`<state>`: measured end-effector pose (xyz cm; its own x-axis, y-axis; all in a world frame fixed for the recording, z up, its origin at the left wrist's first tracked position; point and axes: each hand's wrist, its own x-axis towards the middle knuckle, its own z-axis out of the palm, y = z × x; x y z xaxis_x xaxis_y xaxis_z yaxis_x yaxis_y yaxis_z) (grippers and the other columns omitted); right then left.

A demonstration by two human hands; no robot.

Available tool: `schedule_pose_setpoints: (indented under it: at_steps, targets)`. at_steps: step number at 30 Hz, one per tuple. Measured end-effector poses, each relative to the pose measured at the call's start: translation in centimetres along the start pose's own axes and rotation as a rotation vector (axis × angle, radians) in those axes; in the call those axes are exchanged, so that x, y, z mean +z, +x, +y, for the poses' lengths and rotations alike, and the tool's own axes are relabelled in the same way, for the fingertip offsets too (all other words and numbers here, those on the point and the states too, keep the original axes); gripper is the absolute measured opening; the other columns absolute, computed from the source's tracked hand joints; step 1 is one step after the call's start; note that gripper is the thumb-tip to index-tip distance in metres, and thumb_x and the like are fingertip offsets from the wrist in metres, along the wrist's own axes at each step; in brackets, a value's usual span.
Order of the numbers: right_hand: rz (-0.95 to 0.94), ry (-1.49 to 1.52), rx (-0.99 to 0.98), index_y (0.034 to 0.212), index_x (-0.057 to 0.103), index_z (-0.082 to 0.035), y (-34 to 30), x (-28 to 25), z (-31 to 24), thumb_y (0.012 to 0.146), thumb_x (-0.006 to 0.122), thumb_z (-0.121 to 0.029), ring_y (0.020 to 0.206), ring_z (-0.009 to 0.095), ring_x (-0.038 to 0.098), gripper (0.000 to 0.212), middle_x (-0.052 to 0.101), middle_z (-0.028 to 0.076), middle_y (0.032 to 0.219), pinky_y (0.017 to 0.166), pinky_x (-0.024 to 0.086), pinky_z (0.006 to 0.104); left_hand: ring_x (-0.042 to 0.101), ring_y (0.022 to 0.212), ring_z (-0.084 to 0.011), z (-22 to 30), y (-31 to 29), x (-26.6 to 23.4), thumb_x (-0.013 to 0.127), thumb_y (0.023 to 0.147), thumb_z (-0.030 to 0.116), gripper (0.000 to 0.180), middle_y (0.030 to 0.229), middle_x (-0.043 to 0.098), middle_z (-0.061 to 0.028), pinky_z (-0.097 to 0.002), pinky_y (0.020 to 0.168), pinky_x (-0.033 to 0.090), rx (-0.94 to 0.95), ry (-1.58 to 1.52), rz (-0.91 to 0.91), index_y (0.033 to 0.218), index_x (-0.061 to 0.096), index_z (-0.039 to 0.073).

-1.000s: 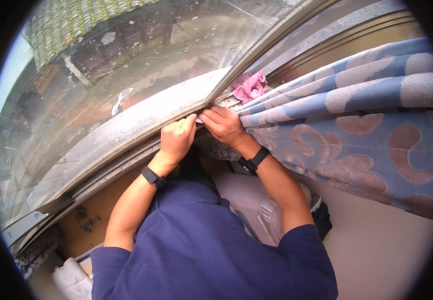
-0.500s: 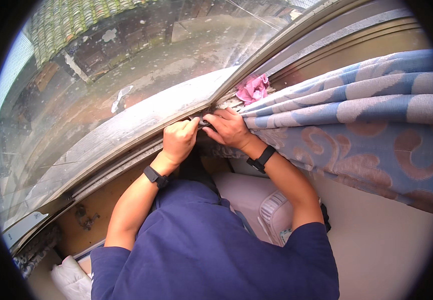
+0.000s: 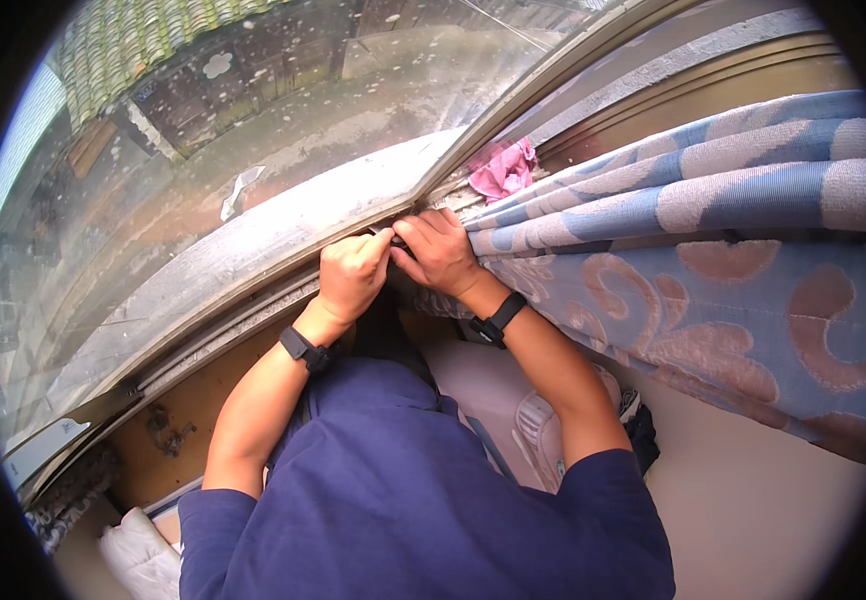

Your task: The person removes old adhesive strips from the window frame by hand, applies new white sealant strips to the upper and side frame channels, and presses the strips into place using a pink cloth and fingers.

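My left hand (image 3: 351,272) is closed at the lower corner of a window sash (image 3: 513,112), its thumb and forefinger pinched together. Beside it, almost touching, my right hand (image 3: 440,252) has bent fingers over the same corner, its thumb pointing at the left hand. A small dark piece shows between the two hands, mostly hidden by the fingers, and I cannot make out what it is. The dusty glass pane (image 3: 253,130) rises beyond the hands. A crumpled pink cloth (image 3: 505,172) lies on the sill just past my right hand.
A blue curtain (image 3: 753,190) with pale patterns bunches along the right, next to my right hand. The window track (image 3: 238,322) runs toward the lower left above a brown panel (image 3: 148,455). Below are a pale pink padded item (image 3: 468,375) and white bedding (image 3: 143,555).
Both hands have shifted slightly left in the picture, and the right hand has come closer to the left. The dark piece between them shows less. The view has moved a little too.
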<state>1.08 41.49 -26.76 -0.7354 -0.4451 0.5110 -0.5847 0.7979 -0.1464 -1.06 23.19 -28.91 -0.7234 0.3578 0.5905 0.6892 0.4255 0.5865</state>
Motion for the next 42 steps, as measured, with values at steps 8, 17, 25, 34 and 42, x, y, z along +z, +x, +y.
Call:
schedule_pose_setpoints:
  at_steps: [8,17,25,34,42]
  targets:
    - [-0.050,-0.017,0.022,0.106,0.063,-0.003,-0.2,-0.2,-0.7,0.081,0.069,-0.021,0.094,0.029,0.058,0.032,0.062,0.011,0.107,0.081,0.046,0.0416,0.061,0.059,-0.0246,0.0,0.0,-0.1,0.070,0.078,0.004,0.020,0.065,0.059,-0.0073,-0.0368,0.056,0.049,0.023,0.020,0.002,0.098,0.069,0.005]
    - [0.028,-0.099,-0.048,0.106,0.064,-0.001,-0.6,-0.2,-0.8,0.081,0.067,-0.019,0.099,0.027,0.058,0.031,0.064,0.010,0.108,0.081,0.047,0.0400,0.060,0.056,-0.0274,0.0,0.1,-0.1,0.070,0.082,0.004,0.016,0.065,0.060,-0.0103,-0.0375,0.053,0.047,0.035,-0.018,-0.002,0.098,0.071,0.005]
    - [-0.123,-0.119,-0.026,0.109,0.062,-0.005,0.4,-0.9,-0.6,0.081,0.068,-0.027,0.095,0.025,0.056,0.036,0.062,0.008,0.104,0.083,0.044,0.0396,0.062,0.061,-0.0249,-0.1,0.0,-0.3,0.070,0.079,0.004,0.022,0.067,0.061,-0.0076,-0.0370,0.056,0.050,0.036,0.003,0.015,0.100,0.070,0.005]
    - [-0.185,-0.157,-0.004,0.112,0.062,-0.009,0.7,-1.7,-0.4,0.078,0.071,-0.031,0.094,0.025,0.054,0.041,0.055,0.006,0.102,0.081,0.044,0.0391,0.060,0.057,-0.0263,0.0,0.1,-0.7,0.071,0.081,0.004,0.015,0.065,0.060,-0.0089,-0.0372,0.054,0.048,0.026,-0.033,0.007,0.096,0.071,0.004]
    - [-0.143,-0.132,-0.148,0.093,0.066,-0.006,1.0,-1.7,-0.2,0.081,0.068,-0.022,0.088,0.023,0.055,0.020,0.060,0.004,0.102,0.075,0.044,0.0356,0.061,0.059,-0.0260,-0.2,-0.2,-0.6,0.071,0.080,0.002,0.016,0.066,0.060,-0.0086,-0.0370,0.055,0.048,0.039,-0.071,0.011,0.096,0.070,0.004]
